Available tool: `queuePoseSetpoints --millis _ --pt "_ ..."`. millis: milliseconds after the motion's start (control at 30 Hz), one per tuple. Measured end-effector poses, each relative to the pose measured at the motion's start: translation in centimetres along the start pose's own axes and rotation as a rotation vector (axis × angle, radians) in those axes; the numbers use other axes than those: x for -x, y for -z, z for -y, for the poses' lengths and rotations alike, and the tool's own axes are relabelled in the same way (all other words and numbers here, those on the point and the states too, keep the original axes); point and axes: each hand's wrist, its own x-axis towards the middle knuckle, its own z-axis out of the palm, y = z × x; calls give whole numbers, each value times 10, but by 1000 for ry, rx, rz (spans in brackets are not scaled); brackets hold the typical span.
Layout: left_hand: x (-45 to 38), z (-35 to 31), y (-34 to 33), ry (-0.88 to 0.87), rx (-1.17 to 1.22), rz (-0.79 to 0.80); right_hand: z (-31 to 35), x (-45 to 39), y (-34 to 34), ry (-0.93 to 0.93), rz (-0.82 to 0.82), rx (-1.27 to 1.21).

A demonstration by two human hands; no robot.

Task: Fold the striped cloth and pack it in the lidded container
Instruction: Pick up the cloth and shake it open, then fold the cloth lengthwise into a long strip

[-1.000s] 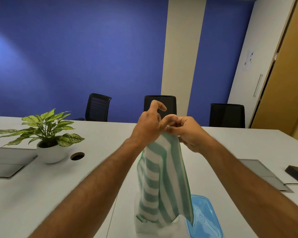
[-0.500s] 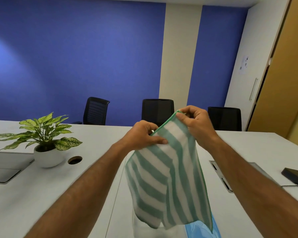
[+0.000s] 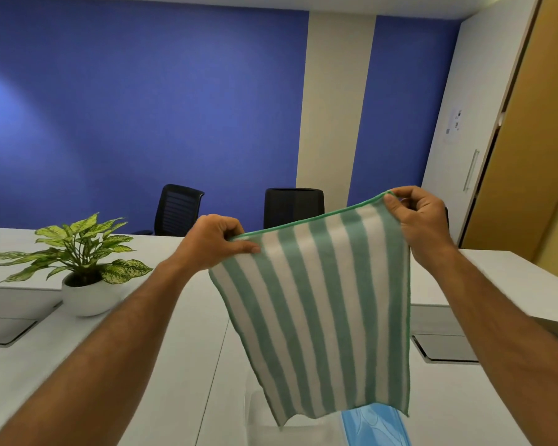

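The fingers [image 3: 239,246] of the left hand [image 3: 211,243] are clamped on one top corner of the striped cloth [image 3: 316,304], and those of the right hand [image 3: 421,217] pinch the other top corner, held a little higher. A second ago both hands were bunched together at one point with the cloth hanging as a narrow drape; since then they have moved apart and the cloth is now spread flat in the air, its green stripes running top to bottom and its lower edge hanging free above the desk [image 3: 161,365]. That suggests the shaking-out is finished and folding can begin, likely by bringing the corners together or laying the cloth down. Just below the hem, the blue lid [image 3: 372,428] and a clear container [image 3: 261,413] beside it sit on the desk, partly hidden. A potted plant [image 3: 84,268] stands well off to the left.
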Motion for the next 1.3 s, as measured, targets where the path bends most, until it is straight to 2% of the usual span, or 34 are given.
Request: queuePoseSetpoints --millis 133,267,433,533,700,900,1067,1300 --pt "1 9 10 -38 30 -137 3 -4 9 -41 -18 -2" --pt "1 15 14 4 73 -220 2 -5 16 -56 -13 -3" --pt "-2 10 17 152 494 -269 -2 -8 24 -91 44 -16" --pt "-3 10 20 198 610 -271 -4 -10 30 -99 76 -13" --pt "-6 6 16 291 633 -372 -8 -12 32 -119 40 23" --pt "-18 -11 -6 428 486 -502 -15 -14 10 -196 -143 163" --pt "-24 -39 -31 422 378 -488 -11 -4 -19 -238 -123 153" --pt "-19 -83 -68 422 560 -346 3 21 -65 -238 14 77"
